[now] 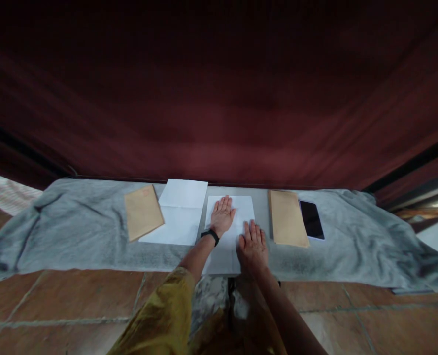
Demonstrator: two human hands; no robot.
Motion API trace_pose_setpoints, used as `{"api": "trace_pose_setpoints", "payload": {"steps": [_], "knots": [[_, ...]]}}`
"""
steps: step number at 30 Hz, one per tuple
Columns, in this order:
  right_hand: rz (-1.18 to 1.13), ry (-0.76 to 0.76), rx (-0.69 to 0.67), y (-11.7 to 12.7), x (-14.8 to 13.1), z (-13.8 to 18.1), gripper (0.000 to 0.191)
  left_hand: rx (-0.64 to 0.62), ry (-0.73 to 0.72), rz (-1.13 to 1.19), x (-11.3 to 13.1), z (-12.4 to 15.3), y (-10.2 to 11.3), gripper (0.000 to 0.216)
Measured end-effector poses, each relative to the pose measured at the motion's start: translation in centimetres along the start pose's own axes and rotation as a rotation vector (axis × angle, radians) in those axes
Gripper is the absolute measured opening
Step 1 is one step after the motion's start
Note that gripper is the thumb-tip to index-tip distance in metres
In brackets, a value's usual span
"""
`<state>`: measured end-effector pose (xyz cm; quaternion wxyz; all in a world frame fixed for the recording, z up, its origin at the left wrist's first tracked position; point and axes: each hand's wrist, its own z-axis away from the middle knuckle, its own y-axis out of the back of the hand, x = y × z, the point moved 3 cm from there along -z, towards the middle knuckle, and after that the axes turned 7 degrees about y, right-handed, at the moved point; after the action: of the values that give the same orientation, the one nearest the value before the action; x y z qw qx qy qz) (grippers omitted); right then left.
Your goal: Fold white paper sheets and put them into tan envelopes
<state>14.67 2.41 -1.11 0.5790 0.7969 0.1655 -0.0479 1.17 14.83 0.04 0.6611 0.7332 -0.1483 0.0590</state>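
A white sheet of paper (219, 259) lies in front of me on a grey cloth. My left hand (222, 216) rests flat on its upper part, fingers stretched out and pointing away from me. Lower down, my right hand (253, 246) lies on the sheet's right edge with its fingers extended. Neither hand grips anything. Left of the sheet is another white paper (182, 212) with a crease across it. A brown envelope (143, 212) overlaps that paper's left side. To the right of my hands lies a stack of brown envelopes (287, 217).
A phone (312, 219) with a dark screen sits beside the envelope stack. The grey cloth (359, 236) covers a long narrow surface and is rumpled at both ends. A dark red wall or panel (219, 123) rises behind it. Brown floor tiles (82, 296) show below.
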Motion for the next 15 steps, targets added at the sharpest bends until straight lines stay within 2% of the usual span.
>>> {"api": "trace_pose_setpoints", "payload": {"steps": [4,10,12,15], "knots": [[-0.011,-0.018,-0.057,0.0,-0.3,-1.7,0.053,-0.002,0.044,-0.014,-1.3,-0.3,0.3,0.058],[-0.158,0.131,-0.16,-2.3,-2.7,-9.9,0.055,-0.07,-0.021,-0.045,-1.3,0.1,0.3,0.061],[-0.14,0.138,-0.19,-3.2,-2.6,-11.7,0.054,-0.082,-0.015,-0.044,-1.5,-0.2,0.3,0.061],[-0.082,0.111,-0.165,-3.9,-1.2,-12.4,0.053,-0.072,0.009,-0.018,-2.0,-0.6,0.3,0.06]]}}
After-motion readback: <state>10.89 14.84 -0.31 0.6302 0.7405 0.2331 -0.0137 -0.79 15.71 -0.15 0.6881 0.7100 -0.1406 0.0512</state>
